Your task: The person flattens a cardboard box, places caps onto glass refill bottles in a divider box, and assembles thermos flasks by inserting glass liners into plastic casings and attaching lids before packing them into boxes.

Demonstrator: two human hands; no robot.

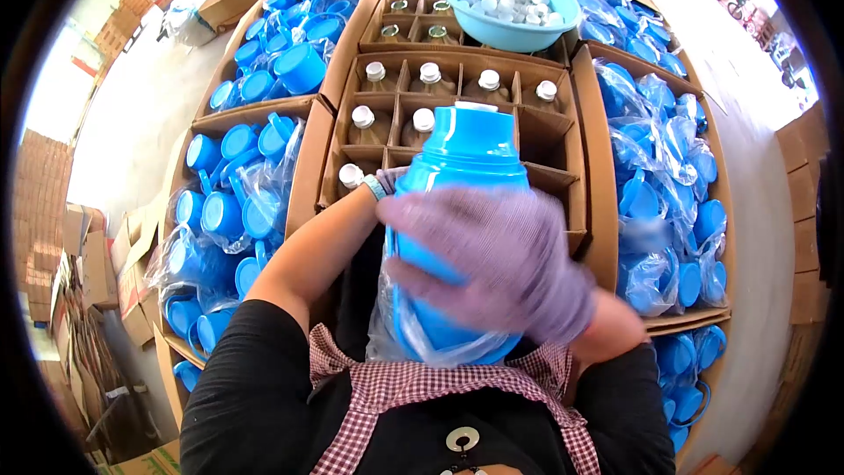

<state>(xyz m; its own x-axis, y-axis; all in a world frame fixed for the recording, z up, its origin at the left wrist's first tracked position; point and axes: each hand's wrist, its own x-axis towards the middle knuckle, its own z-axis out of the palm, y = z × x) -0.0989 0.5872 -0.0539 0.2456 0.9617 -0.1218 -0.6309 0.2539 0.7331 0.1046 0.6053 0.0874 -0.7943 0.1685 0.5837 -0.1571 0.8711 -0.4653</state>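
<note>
A blue plastic flask body [466, 145] stands tilted in front of my chest, its narrower end pointing away from me. A bit of white shows at that end, and clear plastic film [387, 325] hangs about its lower part. My left hand [391, 179], gloved, reaches round the flask's left side and holds it; most of its fingers are hidden behind. Across the front of the flask lies my right hand [501, 255] in a purplish knit glove, blurred by motion, fingers stretched to the left and thumb apart. Whether it presses on the flask is unclear.
Ahead, a divided carton [457, 57] holds several white-capped bottles [429, 73]. A light-blue basin [457, 13] of small white caps [519, 7] rests on cartons beyond. Cartons of blue cups [224, 215] flank me left; film-wrapped blue parts [642, 198] fill those right.
</note>
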